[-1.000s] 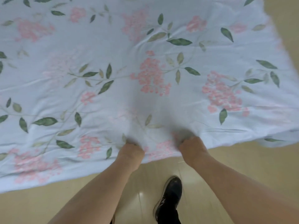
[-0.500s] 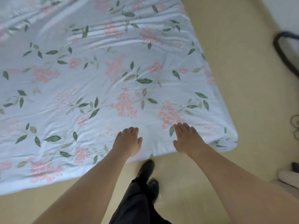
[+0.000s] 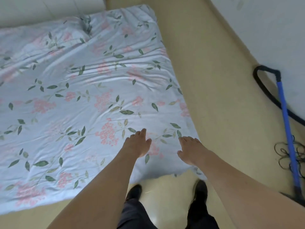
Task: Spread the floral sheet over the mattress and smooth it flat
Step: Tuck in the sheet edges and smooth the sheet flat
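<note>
Shoes point(image 3: 134, 192), black, stand nearest on the pale glossy floor point(image 3: 206, 80), with dark trouser legs above them. Two bare forearms reach out from the near edge over the sheet point(image 3: 69, 103).

The left hand point(image 3: 137, 143) lies palm down near the sheet's near right corner, fingers straight and close together, thumb out to the right. It holds nothing; whether the palm presses the cloth or hangs just over it is hard to tell. The right hand point(image 3: 191, 150) is just to the right of it, also palm down, fingers straight and slightly spread, thumb pointing left. It grips nothing either, and sits close to the sheet's right edge. The two hands are near each other but apart.

The sheet is pale blue with pink flower clusters and green leaves. It covers the mattress from the near edge to the far end, and its near corner hangs over the floor just beyond the shoes. Around the hands the cloth lies fairly flat with faint creases. Farther off, across the middle, long ridges run left to right, and at the far end the fabric is bunched into a dark fold.

On the right, well apart from the bed, a blue pole point(image 3: 287, 129) leans by the white wall, with a black hose point(image 3: 264, 90) looping behind it and a tangle of thin black cord point(image 3: 290, 154) on the floor.
</note>
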